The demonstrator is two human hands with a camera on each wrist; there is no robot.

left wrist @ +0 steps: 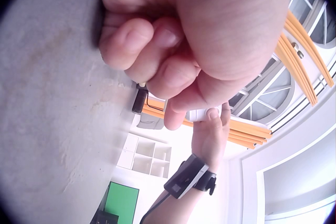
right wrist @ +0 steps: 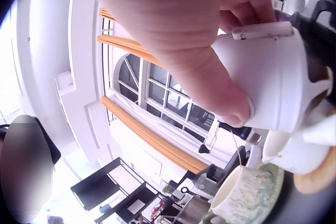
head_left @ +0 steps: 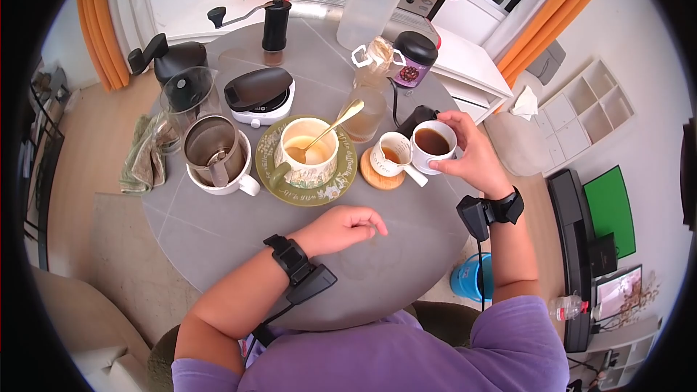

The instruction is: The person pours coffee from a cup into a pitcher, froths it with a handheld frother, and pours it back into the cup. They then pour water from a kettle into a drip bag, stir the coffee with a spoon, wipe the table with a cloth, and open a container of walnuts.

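My right hand [head_left: 472, 154] grips a white cup [head_left: 423, 156] of dark liquid by its side; the right wrist view shows the thumb against the cup [right wrist: 262, 77]. Just left of it, a small white cup [head_left: 385, 166] with a little brown liquid sits on a round wooden coaster [head_left: 382, 182]. My left hand [head_left: 340, 229] rests at the table's near side, fingers loosely curled around nothing; the left wrist view shows its curled fingers [left wrist: 173, 74]. A patterned cup [head_left: 308, 171] holding a gold spoon [head_left: 330, 129] stands on a green plate [head_left: 271, 183].
Left on the table [head_left: 218, 239] are a metal-lined white cup [head_left: 236, 181], a scale [head_left: 270, 110], a cloth [head_left: 142, 167] and a glass vessel [head_left: 190, 94]. Behind stand a hand grinder [head_left: 275, 25], a carafe with a filter [head_left: 365, 112], a dark-lidded jar [head_left: 415, 58] and a clear pitcher [head_left: 369, 14].
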